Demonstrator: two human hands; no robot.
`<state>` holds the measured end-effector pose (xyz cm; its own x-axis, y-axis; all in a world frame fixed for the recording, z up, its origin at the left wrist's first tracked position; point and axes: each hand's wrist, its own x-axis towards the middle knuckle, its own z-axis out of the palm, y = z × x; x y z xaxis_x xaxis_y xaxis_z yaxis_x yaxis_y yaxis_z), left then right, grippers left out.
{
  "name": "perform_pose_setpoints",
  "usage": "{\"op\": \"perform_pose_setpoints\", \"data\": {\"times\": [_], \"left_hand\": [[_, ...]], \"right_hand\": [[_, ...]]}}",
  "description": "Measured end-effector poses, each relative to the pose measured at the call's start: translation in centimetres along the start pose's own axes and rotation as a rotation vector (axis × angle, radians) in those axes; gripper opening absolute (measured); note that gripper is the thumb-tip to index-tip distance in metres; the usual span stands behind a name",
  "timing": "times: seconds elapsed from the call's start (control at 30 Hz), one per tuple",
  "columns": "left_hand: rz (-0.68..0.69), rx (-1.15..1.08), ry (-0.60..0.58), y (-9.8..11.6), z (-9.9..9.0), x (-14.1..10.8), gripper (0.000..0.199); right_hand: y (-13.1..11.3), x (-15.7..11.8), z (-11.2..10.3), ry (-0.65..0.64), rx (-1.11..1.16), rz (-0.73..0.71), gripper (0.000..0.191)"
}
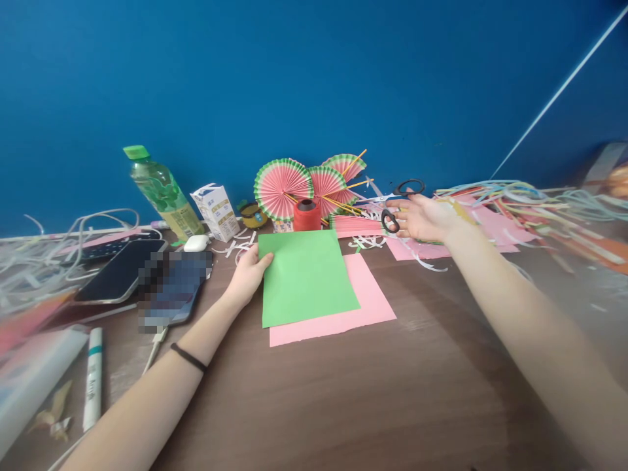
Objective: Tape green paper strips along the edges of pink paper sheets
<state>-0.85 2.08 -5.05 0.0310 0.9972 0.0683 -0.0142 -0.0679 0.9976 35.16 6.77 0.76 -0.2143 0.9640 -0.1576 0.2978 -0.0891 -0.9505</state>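
Note:
My left hand point(249, 273) pinches the left edge of a green paper sheet point(309, 278), thumb on top. Beneath the green sheet lies a pink sheet point(373, 297), showing at its right and lower edges. My right hand point(417, 219) is stretched out palm up, with its fingers apart at the black handles of the scissors point(391, 221). The scissors' blades point left, over a folded pink paper strip point(360, 226). Pink and green pleated paper fans point(283, 188) lean behind a red spool point(307, 214) at the back.
Left of the sheets are a green-capped bottle point(164, 193), a small carton point(216, 212), a white earphone case point(196, 243), two phones point(122, 271) and a marker point(93, 379). Paper strips point(530, 203) and pink paper point(495, 229) lie at the right. A blue wall point(314, 78) stands behind.

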Motion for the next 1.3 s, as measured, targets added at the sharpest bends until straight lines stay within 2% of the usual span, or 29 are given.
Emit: {"op": "perform_pose_setpoints", "data": {"times": [0.17,0.3,0.4,0.6,0.7,0.83,0.97,1.13,1.3], "left_hand": [[-0.003,0.007,0.013,0.0,0.0,0.0,0.032],[-0.012,0.002,0.008,0.1,0.0,-0.1,0.032],[-0.011,-0.003,0.005,0.1,0.1,0.0,0.032],[-0.012,0.001,0.004,0.0,-0.1,-0.1,0.031],[-0.014,0.002,0.008,0.1,0.0,-0.1,0.03],[-0.01,0.007,0.002,0.2,0.0,-0.2,0.03],[0.001,0.009,0.003,0.0,0.0,-0.1,0.03],[-0.004,0.005,0.009,0.0,0.0,-0.1,0.031],[-0.008,0.004,0.007,0.0,-0.1,-0.1,0.033]], "right_hand": [[0.2,0.0,0.3,-0.04,0.099,0.023,0.034],[0.2,0.0,0.7,-0.049,0.083,0.013,0.032],[0.1,-0.1,1.0,-0.021,0.058,-0.017,0.03],[0.3,0.0,1.3,0.005,0.089,-0.015,0.011],[0.4,0.0,1.4,0.036,0.118,0.002,0.016],[0.1,-0.2,1.6,0.012,0.188,0.069,0.036],[0.2,0.0,1.6,0.045,0.089,0.057,0.054],[1.0,0.6,1.3,0.294,-0.142,-0.013,0.049],[1.1,0.5,1.4,0.37,-0.134,-0.019,0.046]]}}
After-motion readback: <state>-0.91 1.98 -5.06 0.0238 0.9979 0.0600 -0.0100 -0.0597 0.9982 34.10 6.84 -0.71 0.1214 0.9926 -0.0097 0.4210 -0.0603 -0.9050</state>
